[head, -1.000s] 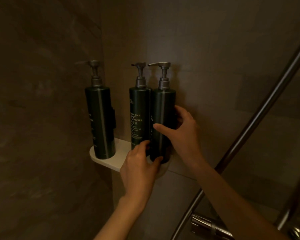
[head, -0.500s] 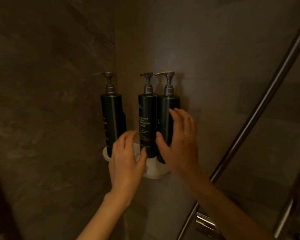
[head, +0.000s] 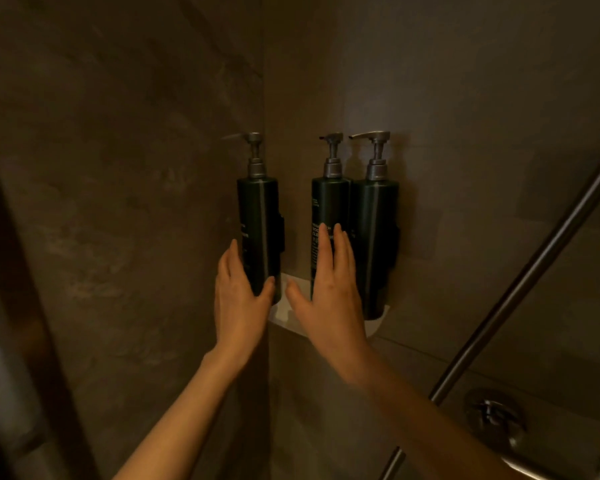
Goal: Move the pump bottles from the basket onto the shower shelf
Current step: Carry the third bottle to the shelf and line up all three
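left hand [head: 240,306] spread wide at the left pump bottle [head: 260,233], fingers on its left side, thumb at its lower front, not clamped; right hand [head: 329,292] flat and splayed over the lower front of the middle pump bottle [head: 329,216], gripping nothing, hiding most of the pale label print, of which only blurred letters show, unreadable. all three dark green bottles upright on the white corner shelf [head: 378,323] in the brown tiled corner, right pump bottle [head: 374,244] touching the middle one, left one apart across a gap; slanted metal rail [head: 534,282] well to the right, round wall fitting [head: 496,419] below it.
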`<move>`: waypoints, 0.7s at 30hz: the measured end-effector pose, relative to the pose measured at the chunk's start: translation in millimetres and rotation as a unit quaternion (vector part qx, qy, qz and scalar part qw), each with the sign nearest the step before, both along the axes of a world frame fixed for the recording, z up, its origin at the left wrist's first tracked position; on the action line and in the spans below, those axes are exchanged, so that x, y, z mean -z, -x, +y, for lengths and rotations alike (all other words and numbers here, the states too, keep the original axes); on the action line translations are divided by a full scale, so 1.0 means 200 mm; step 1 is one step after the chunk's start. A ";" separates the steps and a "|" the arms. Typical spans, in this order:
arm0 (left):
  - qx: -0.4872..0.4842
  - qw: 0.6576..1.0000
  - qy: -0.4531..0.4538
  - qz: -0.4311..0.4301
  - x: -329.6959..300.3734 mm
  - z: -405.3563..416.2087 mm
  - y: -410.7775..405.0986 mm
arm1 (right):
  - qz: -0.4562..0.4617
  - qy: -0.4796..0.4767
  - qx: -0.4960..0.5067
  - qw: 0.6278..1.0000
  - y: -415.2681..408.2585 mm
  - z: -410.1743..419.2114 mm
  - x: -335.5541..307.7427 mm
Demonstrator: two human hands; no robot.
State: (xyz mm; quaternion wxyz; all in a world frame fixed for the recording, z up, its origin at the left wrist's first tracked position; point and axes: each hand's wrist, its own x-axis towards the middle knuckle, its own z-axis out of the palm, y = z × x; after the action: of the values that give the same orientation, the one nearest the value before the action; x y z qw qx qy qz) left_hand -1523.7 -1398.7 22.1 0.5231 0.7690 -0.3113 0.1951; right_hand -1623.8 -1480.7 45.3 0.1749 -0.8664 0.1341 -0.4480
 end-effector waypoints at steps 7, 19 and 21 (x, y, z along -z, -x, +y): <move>0.120 0.990 0.052 0.044 -0.02 -0.06 -0.17 | -0.044 -0.071 0.065 0.994 -0.20 0.08 0.06; 0.156 0.977 0.133 0.049 0.01 -0.07 -0.28 | -0.071 -0.154 0.113 0.979 -0.38 -0.01 0.05; 0.160 0.975 0.140 0.069 0.01 -0.07 -0.29 | -0.084 -0.147 0.135 0.976 -0.39 -0.03 0.05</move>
State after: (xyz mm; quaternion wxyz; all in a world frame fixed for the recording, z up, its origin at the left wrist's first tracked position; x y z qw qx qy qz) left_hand -1465.9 -1413.4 20.2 0.6703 0.6397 -0.3635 0.0968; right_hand -1544.9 -1485.7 36.2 0.2489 -0.7644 0.2995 -0.5139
